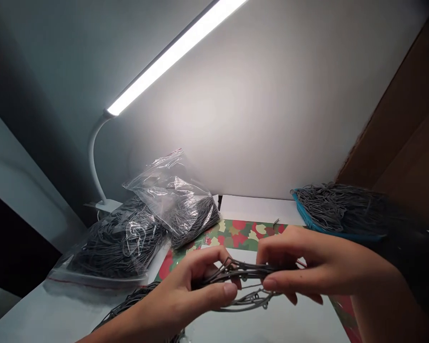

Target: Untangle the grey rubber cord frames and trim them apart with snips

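Observation:
My left hand (196,281) and my right hand (300,267) meet low in the middle of the head view, both pinched on one small bundle of grey cord loops (245,274). The left thumb and fingers close on the bundle's left end. My right fingers close round its right end. A few loops (248,300) hang under the bundle, just above the white table (289,324). More grey cords (136,297) lie on the table below my left wrist.
Two clear plastic bags of grey cords (121,243) (186,209) lie at the left. A blue basket (309,220) heaped with grey cords stands at the right. A patterned red and green mat (243,233) covers the table's middle. A lit white desk lamp (171,52) arches overhead.

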`<state>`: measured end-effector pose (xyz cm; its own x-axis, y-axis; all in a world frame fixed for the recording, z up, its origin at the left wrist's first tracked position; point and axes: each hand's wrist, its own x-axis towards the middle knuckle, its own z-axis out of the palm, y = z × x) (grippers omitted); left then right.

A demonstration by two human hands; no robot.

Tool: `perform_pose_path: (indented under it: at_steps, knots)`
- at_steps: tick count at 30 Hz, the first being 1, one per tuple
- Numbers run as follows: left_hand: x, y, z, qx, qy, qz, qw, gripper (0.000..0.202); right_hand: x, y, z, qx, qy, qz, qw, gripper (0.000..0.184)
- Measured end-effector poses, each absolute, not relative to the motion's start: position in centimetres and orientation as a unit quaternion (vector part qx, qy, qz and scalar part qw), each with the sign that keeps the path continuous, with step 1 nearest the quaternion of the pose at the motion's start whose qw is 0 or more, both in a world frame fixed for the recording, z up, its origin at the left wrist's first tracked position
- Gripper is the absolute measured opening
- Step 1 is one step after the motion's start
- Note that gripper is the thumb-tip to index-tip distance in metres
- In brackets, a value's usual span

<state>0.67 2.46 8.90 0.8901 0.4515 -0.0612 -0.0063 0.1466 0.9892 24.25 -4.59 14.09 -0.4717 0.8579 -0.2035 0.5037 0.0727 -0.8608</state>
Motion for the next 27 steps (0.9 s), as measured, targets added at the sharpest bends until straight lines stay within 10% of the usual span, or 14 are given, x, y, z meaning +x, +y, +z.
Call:
perform_pose_path:
  at_steps: [27]
  knots:
    - [0.0,1.9,9.4,0.627,0.154,0.173,0.744,0.02,23.2,-2.5,12.3,-0.4,-0.77,0.455,0.2,0.027]
